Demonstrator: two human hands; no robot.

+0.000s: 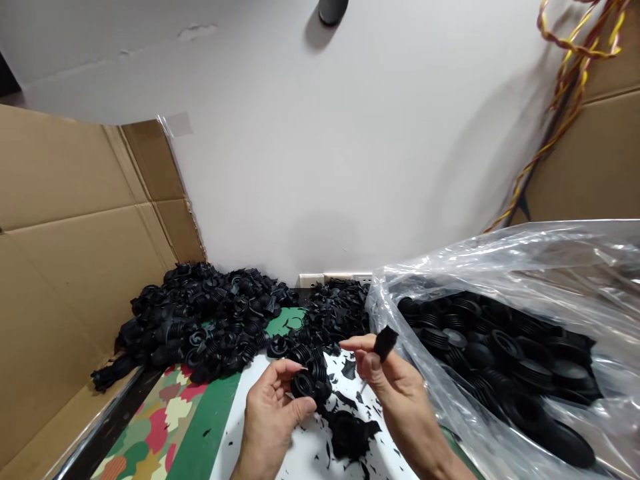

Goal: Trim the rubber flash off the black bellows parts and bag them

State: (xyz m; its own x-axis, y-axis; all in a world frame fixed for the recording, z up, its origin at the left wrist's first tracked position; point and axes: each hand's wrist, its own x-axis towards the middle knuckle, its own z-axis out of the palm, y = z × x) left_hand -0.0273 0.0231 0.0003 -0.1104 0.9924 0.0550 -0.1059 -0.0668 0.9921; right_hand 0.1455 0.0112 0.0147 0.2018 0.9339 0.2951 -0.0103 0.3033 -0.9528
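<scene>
The left hand point(270, 415) is bare to the wrist point(255, 463) at the near edge of the scene; the right hand point(395, 395) is bare too, along with the stretch of forearm point(443, 460) visible nearer. Fingers point(286, 368) are slender, thumbs point(301, 408) broader and round-tipped, with a short nail point(374, 363) on the right one.

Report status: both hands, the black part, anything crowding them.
Left hand holding ribbed black part. Right hand pinching a black scrap. Loose black pieces on the white surface between them; clear plastic bag close beside right hand.
</scene>
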